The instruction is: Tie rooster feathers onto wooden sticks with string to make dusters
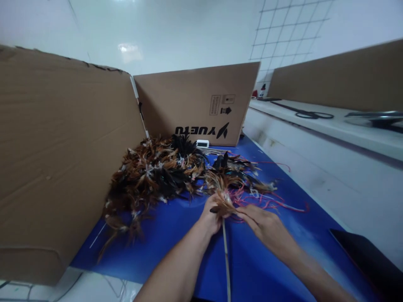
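My left hand (pixel 211 214) is closed around the feathered end of a feather duster, where brown feathers (pixel 224 203) gather about a thin pale stick (pixel 226 260). That stick runs down toward me between my forearms. From the right, my right hand (pixel 266 224) pinches the tips of the same feathers, fingers pressed together. Red and pink strings (pixel 267 199) lie tangled just behind my hands. A large heap of brown and black feathers (pixel 157 167) spreads to the left, and a smaller bunch of dark feathers (pixel 229 165) sits beyond my hands. My left fingertips are partly hidden by feathers.
A blue tabletop (pixel 163 243) lies beneath everything. Cardboard panels stand at the left (pixel 63 159) and back (pixel 189 100). A small white display device (pixel 202 144) rests near the back panel. On a white ledge (pixel 333 126) at right lie black-handled scissors (pixel 311 114). A black object (pixel 365 260) is at lower right.
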Demonstrator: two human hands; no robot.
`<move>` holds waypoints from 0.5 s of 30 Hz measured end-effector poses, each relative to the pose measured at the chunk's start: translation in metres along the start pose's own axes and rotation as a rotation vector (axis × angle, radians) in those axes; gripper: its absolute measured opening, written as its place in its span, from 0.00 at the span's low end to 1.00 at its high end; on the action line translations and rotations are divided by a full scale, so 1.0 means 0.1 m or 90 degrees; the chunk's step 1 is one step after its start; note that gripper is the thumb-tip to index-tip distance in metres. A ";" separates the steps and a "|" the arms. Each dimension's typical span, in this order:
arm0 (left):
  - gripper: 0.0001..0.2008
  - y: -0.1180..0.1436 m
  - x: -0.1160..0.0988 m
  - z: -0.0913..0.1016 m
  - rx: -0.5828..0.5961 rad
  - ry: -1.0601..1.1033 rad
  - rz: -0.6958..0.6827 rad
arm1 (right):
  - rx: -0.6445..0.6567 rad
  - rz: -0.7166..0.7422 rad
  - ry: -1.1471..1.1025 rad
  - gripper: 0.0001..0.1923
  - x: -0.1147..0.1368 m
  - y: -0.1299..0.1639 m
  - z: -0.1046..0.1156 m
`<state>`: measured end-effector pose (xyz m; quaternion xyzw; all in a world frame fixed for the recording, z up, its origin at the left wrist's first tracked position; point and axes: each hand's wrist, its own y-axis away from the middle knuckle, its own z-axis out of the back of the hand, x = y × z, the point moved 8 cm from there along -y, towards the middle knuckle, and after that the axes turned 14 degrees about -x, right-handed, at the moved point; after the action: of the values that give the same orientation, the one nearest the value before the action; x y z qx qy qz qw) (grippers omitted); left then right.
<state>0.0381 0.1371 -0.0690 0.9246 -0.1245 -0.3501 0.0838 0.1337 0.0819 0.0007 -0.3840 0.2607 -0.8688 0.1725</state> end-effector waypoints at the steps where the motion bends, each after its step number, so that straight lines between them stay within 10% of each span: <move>1: 0.12 0.01 0.00 -0.02 0.008 -0.009 -0.002 | 0.004 -0.013 0.001 0.10 -0.01 0.00 0.00; 8: 0.15 0.04 0.00 -0.03 -0.008 -0.035 0.011 | -0.160 -0.341 -0.263 0.12 -0.29 -0.21 0.17; 15: 0.16 0.04 -0.01 0.01 -0.051 -0.077 -0.003 | -0.093 -0.456 -0.415 0.14 -0.36 -0.24 -0.27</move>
<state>0.0360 0.1335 -0.0680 0.8978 -0.1130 -0.4104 0.1124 0.1340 0.1277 -0.0215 -0.7125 0.1046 -0.6877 -0.0922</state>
